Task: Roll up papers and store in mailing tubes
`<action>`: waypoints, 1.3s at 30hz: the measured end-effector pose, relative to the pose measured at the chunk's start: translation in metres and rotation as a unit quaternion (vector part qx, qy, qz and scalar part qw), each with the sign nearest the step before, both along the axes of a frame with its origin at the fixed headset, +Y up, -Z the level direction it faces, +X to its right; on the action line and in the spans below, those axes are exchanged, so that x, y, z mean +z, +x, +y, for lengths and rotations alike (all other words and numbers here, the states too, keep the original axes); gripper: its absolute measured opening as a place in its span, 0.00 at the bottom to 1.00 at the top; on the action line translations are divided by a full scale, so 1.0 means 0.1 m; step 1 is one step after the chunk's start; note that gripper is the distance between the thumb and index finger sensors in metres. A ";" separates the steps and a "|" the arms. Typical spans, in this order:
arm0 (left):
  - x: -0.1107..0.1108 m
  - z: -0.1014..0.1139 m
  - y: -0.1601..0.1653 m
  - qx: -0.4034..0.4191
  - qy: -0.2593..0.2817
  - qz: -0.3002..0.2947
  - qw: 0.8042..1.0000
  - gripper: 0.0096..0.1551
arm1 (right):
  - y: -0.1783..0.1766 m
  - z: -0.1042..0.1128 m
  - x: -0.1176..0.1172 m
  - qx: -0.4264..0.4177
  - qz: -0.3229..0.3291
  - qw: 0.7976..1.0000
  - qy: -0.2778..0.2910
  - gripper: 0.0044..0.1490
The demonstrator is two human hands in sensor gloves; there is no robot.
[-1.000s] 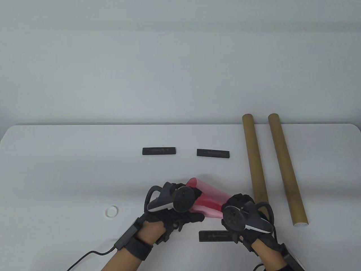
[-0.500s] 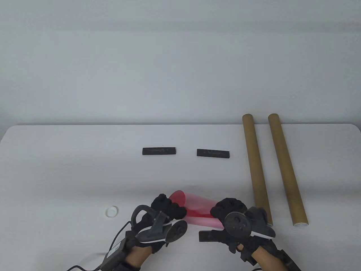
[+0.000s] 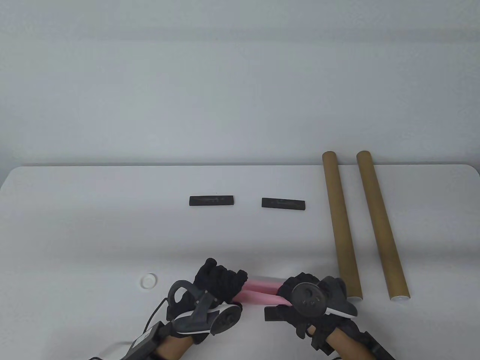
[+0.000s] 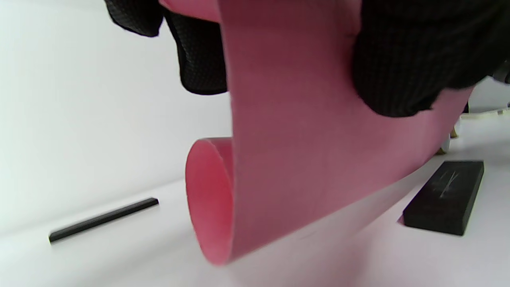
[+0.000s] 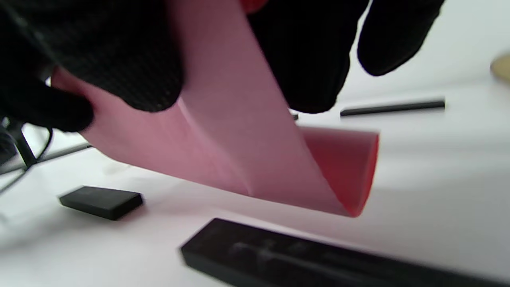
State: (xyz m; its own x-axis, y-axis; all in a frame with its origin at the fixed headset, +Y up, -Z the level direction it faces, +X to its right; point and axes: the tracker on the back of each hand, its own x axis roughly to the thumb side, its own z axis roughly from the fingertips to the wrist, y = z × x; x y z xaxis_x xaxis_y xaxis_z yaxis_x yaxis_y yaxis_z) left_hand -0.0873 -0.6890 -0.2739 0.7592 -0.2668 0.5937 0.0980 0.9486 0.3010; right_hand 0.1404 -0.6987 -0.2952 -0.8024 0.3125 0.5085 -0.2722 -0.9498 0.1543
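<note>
A pink sheet of paper point(image 3: 262, 292), loosely curled into a roll, sits low at the table's front edge between my hands. My left hand point(image 3: 219, 281) grips its left end and my right hand point(image 3: 296, 288) grips its right end. In the left wrist view the paper point(image 4: 303, 159) hangs from my fingers point(image 4: 402, 67) with an open curl at the bottom. The right wrist view shows the paper point(image 5: 239, 151) pinched by my fingers point(image 5: 119, 59). Two brown mailing tubes point(image 3: 340, 221) point(image 3: 380, 221) lie side by side at the right.
Two black weight bars point(image 3: 212, 200) point(image 3: 283, 204) lie mid-table. A third black bar point(image 3: 273, 313) lies at the front, partly under my right hand. A white tube cap point(image 3: 148, 280) lies left of my left hand. A cable runs from my left wrist.
Both hands have pulled the paper toward the front edge and lowered it. The roll looks tighter and flatter now. The left hand has turned so its tracker faces down and toward me.
</note>
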 end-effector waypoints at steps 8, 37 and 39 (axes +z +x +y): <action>-0.15 -0.06 -0.11 0.092 -0.135 0.054 0.985 0.28 | -0.08 0.08 0.21 0.082 0.034 0.970 0.224 0.47; -0.24 -0.18 -0.13 0.113 -0.199 0.068 0.971 0.24 | -0.05 0.11 0.20 0.113 0.019 0.960 0.254 0.30; -0.20 -0.18 -0.11 0.096 -0.158 0.065 0.981 0.30 | -0.02 0.13 0.16 0.092 0.021 0.974 0.208 0.26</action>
State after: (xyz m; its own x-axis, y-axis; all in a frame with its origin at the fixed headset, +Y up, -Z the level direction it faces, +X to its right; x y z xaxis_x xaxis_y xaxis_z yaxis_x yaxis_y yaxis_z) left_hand -0.0978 -0.7072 -0.2938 0.8524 0.0696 0.5183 -0.0726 0.9973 -0.0146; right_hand 0.1388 -0.6856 -0.2796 -0.8007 -0.0745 0.5944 -0.0935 -0.9645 -0.2468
